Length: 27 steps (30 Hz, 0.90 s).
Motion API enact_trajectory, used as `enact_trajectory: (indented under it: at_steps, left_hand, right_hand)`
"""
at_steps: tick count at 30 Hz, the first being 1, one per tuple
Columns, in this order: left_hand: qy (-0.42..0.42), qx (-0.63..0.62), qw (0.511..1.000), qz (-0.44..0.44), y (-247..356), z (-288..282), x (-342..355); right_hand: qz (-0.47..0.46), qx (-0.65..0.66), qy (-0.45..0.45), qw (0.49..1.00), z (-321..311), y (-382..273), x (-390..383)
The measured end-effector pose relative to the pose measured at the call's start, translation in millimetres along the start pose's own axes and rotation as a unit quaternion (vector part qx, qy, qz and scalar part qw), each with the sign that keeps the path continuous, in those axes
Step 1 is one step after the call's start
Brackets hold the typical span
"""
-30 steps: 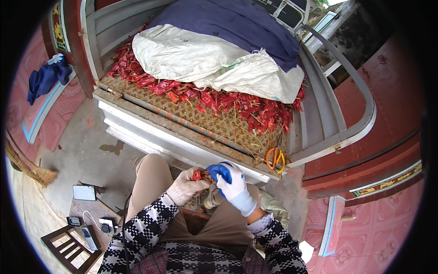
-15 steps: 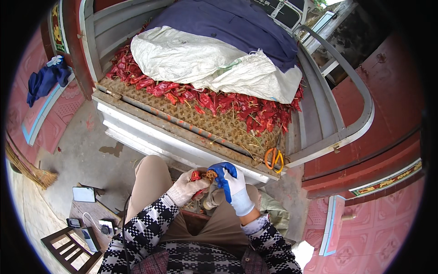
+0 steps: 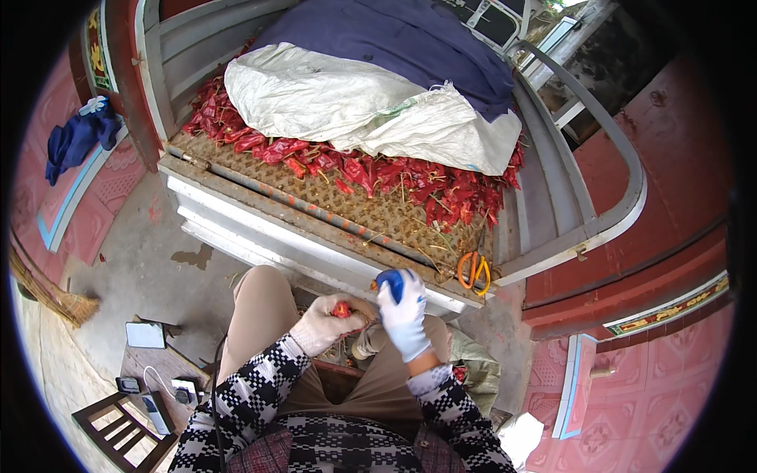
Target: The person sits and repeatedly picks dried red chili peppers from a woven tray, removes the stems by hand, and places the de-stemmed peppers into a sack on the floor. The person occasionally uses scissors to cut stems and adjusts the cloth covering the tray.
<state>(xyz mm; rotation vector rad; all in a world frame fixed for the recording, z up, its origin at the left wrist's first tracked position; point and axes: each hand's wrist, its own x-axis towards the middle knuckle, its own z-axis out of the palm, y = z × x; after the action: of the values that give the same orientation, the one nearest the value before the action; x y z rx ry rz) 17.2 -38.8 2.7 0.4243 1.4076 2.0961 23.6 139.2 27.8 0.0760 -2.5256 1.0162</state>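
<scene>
In a cream knitted glove, my left hand (image 3: pixel 319 325) is closed round a red dried chili pepper (image 3: pixel 341 310), most of it covered by the fingers. My right hand (image 3: pixel 404 311), in a white glove with blue-coated fingers, is raised just to the right of it, apart from the pepper. Its fingers are curled; a brownish bit shows at their tips, too small to name. Beyond both hands, many red dried chili peppers (image 3: pixel 449 193) lie on the truck bed (image 3: pixel 315 191), partly under a white woven sack (image 3: pixel 315 98) and a dark blue cloth (image 3: pixel 386 39).
Orange-handled scissors (image 3: pixel 474 272) rest at the bed's right corner, near the metal side rail (image 3: pixel 623 158). To the left are a small table (image 3: pixel 169 366) with a phone (image 3: pixel 146 335), and a broom (image 3: pixel 71 303). A pale sack (image 3: pixel 477 363) sits by my right leg.
My right hand has drawn away from the left, moving slightly up and turning its back to view. My left hand keeps the pepper in nearly the same place.
</scene>
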Motion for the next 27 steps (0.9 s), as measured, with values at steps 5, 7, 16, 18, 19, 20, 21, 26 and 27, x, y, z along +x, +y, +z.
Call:
enact_trajectory:
  at_steps: [5, 7, 16, 18, 19, 20, 21, 26, 27]
  left_hand:
    - [0.114, -0.12, 0.985, -0.05, 3, 0, 1]
    - [0.098, -0.152, 0.981, -0.069, 2, -1, 0]
    - [0.076, -0.247, 0.957, -0.131, -10, -6, 2]
    - [0.066, -0.238, 0.959, -0.137, -8, -2, 1]
    - [0.068, -0.242, 0.958, -0.139, -9, -3, 2]
    - [0.073, -0.246, 0.956, -0.141, -11, -4, 2]
    - [0.081, -0.24, 0.959, -0.125, -10, -6, 1]
    - [0.103, -0.196, 0.969, -0.106, -4, -3, -4]
    - [0.096, -0.185, 0.974, -0.094, -4, -3, -5]
  right_hand:
    - [0.285, 0.335, -0.059, 0.896, -2, 24, -4]
    - [0.324, 0.367, -0.067, 0.87, -7, 20, -5]
    - [-0.102, -0.095, -0.012, 0.99, -9, -16, -15]
    - [-0.139, -0.125, -0.02, 0.982, -6, -27, -16]
    - [-0.127, -0.122, -0.036, 0.984, -4, -30, -16]
    - [-0.111, -0.112, -0.049, 0.986, -3, -32, -16]
    - [-0.096, -0.104, -0.061, 0.988, -2, -34, -17]
    - [0.03, 0.048, -0.104, 0.993, -4, -31, -21]
    - [0.081, 0.102, -0.118, 0.984, -6, -31, -23]
